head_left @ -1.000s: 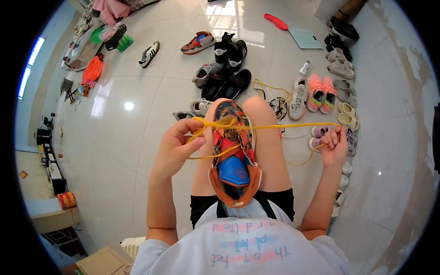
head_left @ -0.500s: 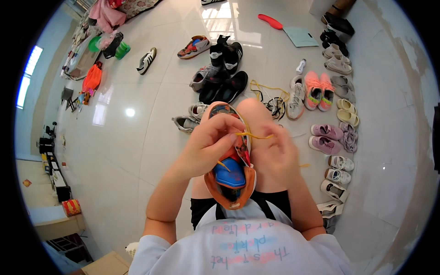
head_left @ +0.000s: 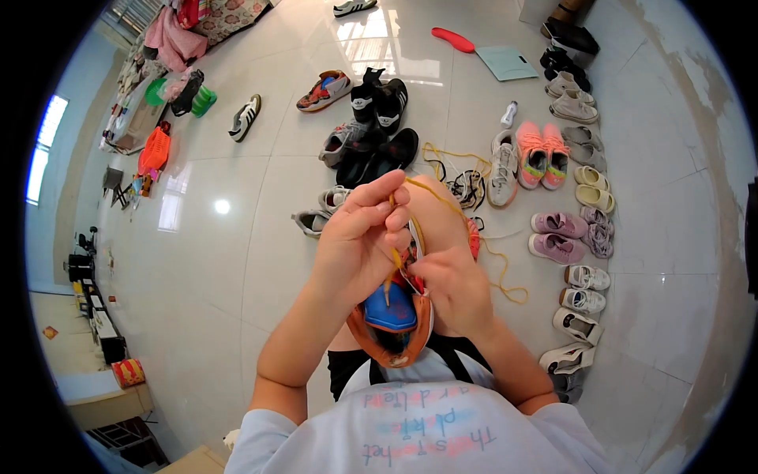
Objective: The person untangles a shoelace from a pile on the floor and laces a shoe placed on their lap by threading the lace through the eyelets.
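Note:
A sneaker (head_left: 392, 310) with a blue tongue and orange collar rests on my lap, its opening toward me. My left hand (head_left: 359, 229) is raised over its front, fingers closed on a yellow shoelace (head_left: 452, 207). From those fingers one length of lace drops to the tongue, and another runs right across my knee and hangs in a loop. My right hand (head_left: 456, 288) is closed at the right edge of the lacing, its fingertips pinching the sneaker there. Whether lace is also between those fingertips is hidden. The toe is mostly covered by my left hand.
A matching sneaker (head_left: 324, 91) lies on the tiled floor ahead, near black shoes (head_left: 380, 154). Loose laces (head_left: 467, 188) lie beyond my knees, beside a white sneaker (head_left: 503, 170) and pink sneakers (head_left: 543, 154). More shoes line the right wall. A red-handled dustpan (head_left: 505, 62) lies farther off.
My left hand has risen slightly with the lace. My right hand has moved left and down to the sneaker's edge, leaving the lace it was near, which now hangs loosely to the right.

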{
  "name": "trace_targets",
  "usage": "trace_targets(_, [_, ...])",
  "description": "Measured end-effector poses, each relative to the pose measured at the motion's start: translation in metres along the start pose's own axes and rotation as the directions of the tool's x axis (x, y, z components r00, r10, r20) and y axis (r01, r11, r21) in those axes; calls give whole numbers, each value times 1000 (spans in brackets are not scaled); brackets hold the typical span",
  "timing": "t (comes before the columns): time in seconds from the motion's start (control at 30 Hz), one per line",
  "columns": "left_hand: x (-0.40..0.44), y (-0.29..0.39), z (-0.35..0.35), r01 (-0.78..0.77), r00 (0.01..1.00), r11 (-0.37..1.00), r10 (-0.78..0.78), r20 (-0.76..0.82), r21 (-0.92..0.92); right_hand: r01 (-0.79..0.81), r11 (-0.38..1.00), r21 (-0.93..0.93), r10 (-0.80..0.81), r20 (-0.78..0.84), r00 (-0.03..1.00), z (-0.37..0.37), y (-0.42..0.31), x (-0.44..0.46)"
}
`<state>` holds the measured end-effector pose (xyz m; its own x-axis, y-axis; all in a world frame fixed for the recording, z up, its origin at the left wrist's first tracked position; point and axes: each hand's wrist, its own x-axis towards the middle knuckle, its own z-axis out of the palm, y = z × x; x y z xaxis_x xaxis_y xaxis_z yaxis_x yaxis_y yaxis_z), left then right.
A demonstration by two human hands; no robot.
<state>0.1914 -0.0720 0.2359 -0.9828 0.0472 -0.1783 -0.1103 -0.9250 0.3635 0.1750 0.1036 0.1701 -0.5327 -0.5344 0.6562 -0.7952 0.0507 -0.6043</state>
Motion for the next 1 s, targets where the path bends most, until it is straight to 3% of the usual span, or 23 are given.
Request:
trace_targets(0.03, [1,0,3,0,1000,1000,0,0,0,-1,1000,0,1,0,1000,2,-5,2])
trace_targets(0.07, [4,1,7,30,999,999,-29,35,-24,-210,973,90,196,144,970,6,-15,3])
trace_targets(0.13, [9,0,9,58,996,997,-55,70,-50,-420,896,145,364,302,881,7,-30,14])
trace_targets(0.2, [15,0,8,72,996,994,-68,52,-80,-312,950,16,277,418,865,4,-35,25])
trace_targets(0.23, [16,1,5,69,996,994,-65,54,-80,-309,951,16,274,418,866,5,-33,21])
trace_targets(0.3, [19,6,-3,28,998,997,-24,55,-74,-195,978,76,177,205,963,8,-29,14])
trace_targets(0.33, [19,7,-5,27,998,997,-23,56,-74,-195,978,75,176,205,963,7,-29,13])
trace_targets(0.4, [17,8,-7,44,999,999,-44,28,-9,-181,983,-20,182,44,982,3,-32,13])
trace_targets(0.53, [18,2,-1,82,997,997,-82,-9,15,-338,929,-150,346,37,937,6,-29,19])
trace_targets(0.6, [20,0,-2,83,996,995,-84,18,54,-258,966,27,251,160,955,9,-20,14])
trace_targets(0.63, [21,1,-2,83,996,995,-85,20,52,-259,966,24,252,160,954,9,-19,13])
trace_targets(0.7, [24,3,-2,134,988,967,-147,41,219,-481,860,172,441,227,868,11,-19,12])
trace_targets(0.73, [23,2,0,136,988,966,-149,45,218,-481,860,168,442,224,869,12,-18,10])
trace_targets(0.77, [21,0,2,17,1000,846,-26,9,534,-562,763,319,546,147,825,14,-16,6])
trace_targets(0.8, [19,-2,3,-78,994,611,104,18,788,-604,643,471,648,87,757,16,-14,3])
trace_targets(0.83, [18,0,-8,-187,976,312,166,141,931,-605,642,470,650,84,755,18,-13,2])
trace_targets(0.9, [7,0,-17,-111,993,281,78,92,953,-489,286,824,809,66,584,24,-11,1])
trace_targets(0.97, [-4,-1,-25,26,995,195,-103,-6,980,-449,305,840,801,28,598,26,-7,-1])
trace_targets(1.0, [-9,-4,-26,25,995,195,-103,-5,981,-411,322,853,790,-3,613,27,-5,-2])
